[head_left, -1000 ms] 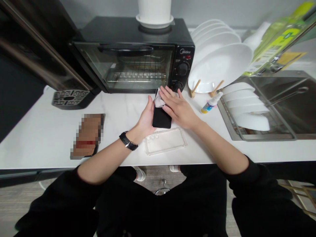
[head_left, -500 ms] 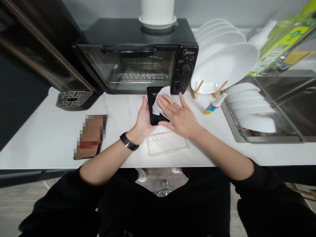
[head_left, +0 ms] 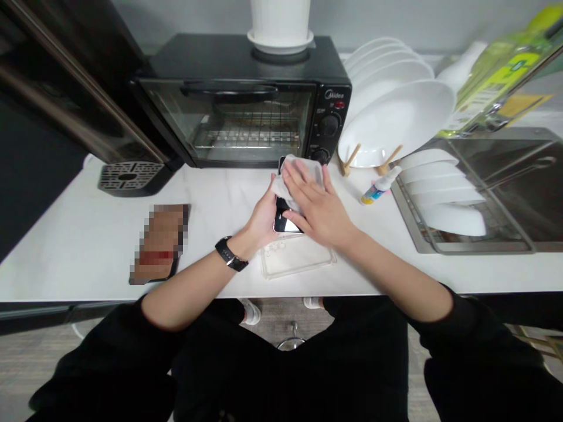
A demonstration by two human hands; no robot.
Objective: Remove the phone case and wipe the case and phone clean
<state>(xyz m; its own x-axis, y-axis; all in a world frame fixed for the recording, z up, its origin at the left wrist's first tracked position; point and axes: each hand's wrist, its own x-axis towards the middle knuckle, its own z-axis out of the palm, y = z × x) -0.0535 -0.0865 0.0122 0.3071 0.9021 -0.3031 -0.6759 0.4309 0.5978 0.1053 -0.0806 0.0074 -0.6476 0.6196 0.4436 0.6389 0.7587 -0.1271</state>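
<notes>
A black phone (head_left: 287,220) is gripped along its left side by my left hand (head_left: 263,217), its fingers wrapped round and partly hidden behind it. Over the phone's screen lies a thin white cloth (head_left: 281,186). My right hand (head_left: 317,205) presses this cloth against the screen, fingers extended and lying on top. Most of the screen is covered. On the counter just below the hands rests a clear phone case (head_left: 299,258). A small spray bottle (head_left: 375,189) with a white top stands to the right of my right hand.
Behind the hands is a black toaster oven (head_left: 246,64) bearing a white pot (head_left: 280,23). White plates (head_left: 396,123) stand in a rack beside it. At the right are bowls (head_left: 444,187) by a sink. A pixelated flat object (head_left: 160,240) lies left, below a drip tray (head_left: 128,177).
The phone has moved slightly right and toward me in my left hand. The cloth under my right hand now covers the phone's upper right more widely, hiding the clock digits.
</notes>
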